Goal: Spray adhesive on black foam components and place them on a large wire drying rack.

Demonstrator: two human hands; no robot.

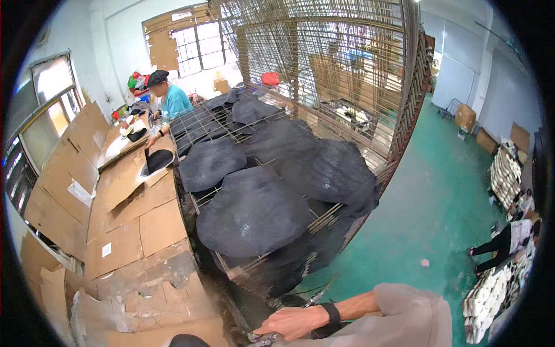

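Observation:
My right hand [292,324], with a black band on its wrist, is closed around a metal tool shaped like a spray gun [267,340]; most of it is hidden by the fingers and the lower edge. My left hand is out of the picture. Beyond my right hand, several dark, rounded fabric-like pieces [251,211] lie on a wire rack [199,121], some overlapping. A smooth black rounded thing [188,340] shows partly at the bottom edge, left of my hand.
A cardboard-covered bench [165,225] runs along the left. At its far end a person in a blue shirt [176,103] reaches toward a black piece [159,161]. Tall stacked wire racks [335,58] stand behind. Green floor [416,214] and pale stacked goods [488,295] lie right.

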